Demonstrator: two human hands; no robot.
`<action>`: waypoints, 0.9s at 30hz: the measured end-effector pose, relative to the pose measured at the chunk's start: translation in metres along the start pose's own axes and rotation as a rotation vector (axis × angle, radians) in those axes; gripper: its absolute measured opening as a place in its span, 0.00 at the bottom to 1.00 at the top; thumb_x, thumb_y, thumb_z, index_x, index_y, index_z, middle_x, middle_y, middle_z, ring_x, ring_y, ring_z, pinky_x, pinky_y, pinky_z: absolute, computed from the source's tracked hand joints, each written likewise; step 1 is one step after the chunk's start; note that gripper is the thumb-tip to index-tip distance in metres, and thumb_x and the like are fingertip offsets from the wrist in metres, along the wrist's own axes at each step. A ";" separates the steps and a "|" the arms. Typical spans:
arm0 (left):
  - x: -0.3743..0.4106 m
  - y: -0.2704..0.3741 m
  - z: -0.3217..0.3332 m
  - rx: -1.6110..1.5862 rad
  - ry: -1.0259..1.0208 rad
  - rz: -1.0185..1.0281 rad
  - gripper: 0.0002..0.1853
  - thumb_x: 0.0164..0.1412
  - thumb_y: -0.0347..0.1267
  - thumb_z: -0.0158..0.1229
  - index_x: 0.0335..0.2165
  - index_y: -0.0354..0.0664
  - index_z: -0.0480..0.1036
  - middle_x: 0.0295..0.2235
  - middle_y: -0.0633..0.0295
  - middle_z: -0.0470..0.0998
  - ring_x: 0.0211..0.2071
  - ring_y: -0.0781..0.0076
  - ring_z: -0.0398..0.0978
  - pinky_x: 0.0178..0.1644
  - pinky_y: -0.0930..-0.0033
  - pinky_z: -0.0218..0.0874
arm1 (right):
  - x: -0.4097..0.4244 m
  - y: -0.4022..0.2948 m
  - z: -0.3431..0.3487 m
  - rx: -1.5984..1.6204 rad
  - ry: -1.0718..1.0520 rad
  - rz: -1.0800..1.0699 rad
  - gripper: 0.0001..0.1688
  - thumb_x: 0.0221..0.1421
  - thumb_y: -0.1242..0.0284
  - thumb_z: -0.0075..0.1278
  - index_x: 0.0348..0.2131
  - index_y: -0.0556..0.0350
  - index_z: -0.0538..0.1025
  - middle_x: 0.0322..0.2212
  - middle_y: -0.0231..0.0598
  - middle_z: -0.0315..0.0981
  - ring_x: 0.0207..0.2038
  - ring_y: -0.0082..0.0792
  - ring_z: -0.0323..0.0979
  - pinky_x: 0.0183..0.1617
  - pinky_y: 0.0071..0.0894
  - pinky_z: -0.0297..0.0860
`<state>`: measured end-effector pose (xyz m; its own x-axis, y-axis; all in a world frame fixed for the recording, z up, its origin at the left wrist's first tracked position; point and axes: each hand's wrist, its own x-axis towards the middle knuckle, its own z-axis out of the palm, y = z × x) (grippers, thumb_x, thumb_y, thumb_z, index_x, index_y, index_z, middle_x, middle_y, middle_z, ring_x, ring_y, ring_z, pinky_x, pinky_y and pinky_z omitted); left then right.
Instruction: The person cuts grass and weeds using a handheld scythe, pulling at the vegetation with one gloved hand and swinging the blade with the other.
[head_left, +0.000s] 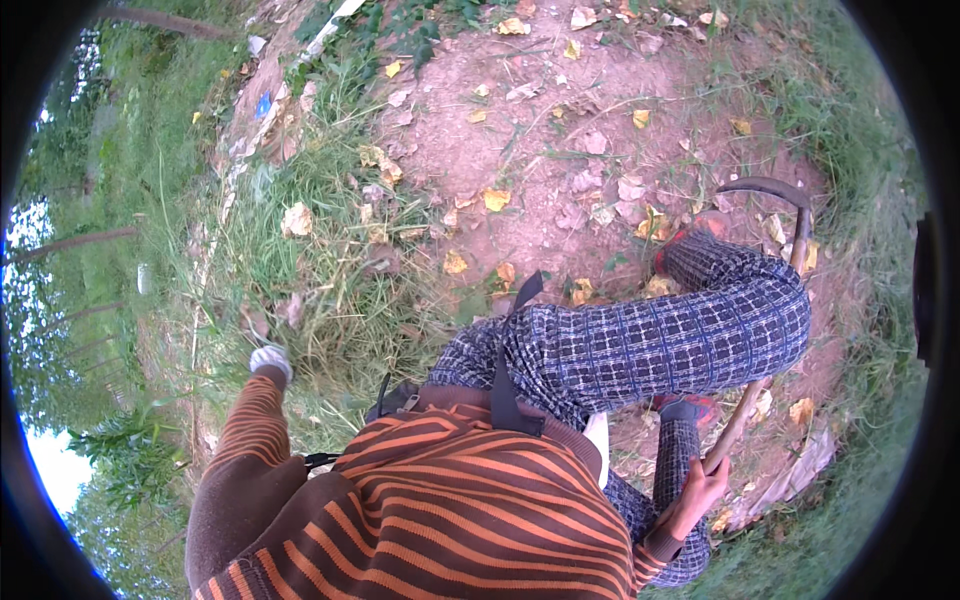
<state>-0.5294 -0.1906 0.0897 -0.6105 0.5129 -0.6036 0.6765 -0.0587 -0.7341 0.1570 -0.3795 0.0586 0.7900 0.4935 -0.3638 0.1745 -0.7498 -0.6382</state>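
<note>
My right hand (697, 493), bare, grips the lower end of the wooden handle (737, 421) of a long-handled sickle. The handle passes behind my bent knee, which hides its middle. Beyond the knee the curved metal blade (772, 187) lies over reddish soil, its tip pointing left. On the other side my left hand (271, 361), in a whitish glove, reaches into a heap of cut or loose grass (352, 322). Its fingers are turned away, so whether they hold any grass is not visible.
Bare soil (517, 142) scattered with yellow and dry leaves stretches ahead. Taller grass (840, 112) borders the right side. A pale flat sheet (795, 472) lies near my right foot. Thin tree trunks (75, 244) rise at the left, and a blue scrap (263, 105) lies farther off.
</note>
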 end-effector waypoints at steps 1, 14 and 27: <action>-0.001 0.021 0.026 0.067 -0.133 0.113 0.17 0.53 0.38 0.47 0.38 0.44 0.75 0.36 0.55 0.77 0.39 0.57 0.75 0.40 0.60 0.67 | 0.002 -0.001 0.003 -0.008 -0.007 -0.012 0.12 0.42 0.82 0.52 0.23 0.54 0.63 0.13 0.24 0.56 0.11 0.16 0.51 0.12 0.18 0.49; 0.055 0.112 0.112 0.212 -0.188 0.594 0.15 0.55 0.35 0.50 0.40 0.44 0.75 0.41 0.61 0.76 0.42 0.66 0.74 0.44 0.63 0.65 | -0.023 -0.041 0.002 -0.158 0.078 0.009 0.16 0.32 0.79 0.55 0.26 0.62 0.67 0.16 0.33 0.57 0.21 0.27 0.55 0.27 0.27 0.58; 0.045 0.219 0.001 -0.168 -0.322 0.845 0.15 0.53 0.30 0.54 0.40 0.40 0.74 0.41 0.58 0.76 0.41 0.69 0.74 0.44 0.67 0.66 | -0.033 -0.037 -0.013 0.021 0.224 0.092 0.19 0.35 0.77 0.59 0.32 0.60 0.70 0.16 0.36 0.62 0.21 0.25 0.58 0.28 0.26 0.62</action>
<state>-0.4094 -0.1815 -0.0984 0.0461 0.0911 -0.9948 0.9854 -0.1675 0.0304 0.1325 -0.3736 0.1033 0.9130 0.3120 -0.2627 0.0857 -0.7765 -0.6243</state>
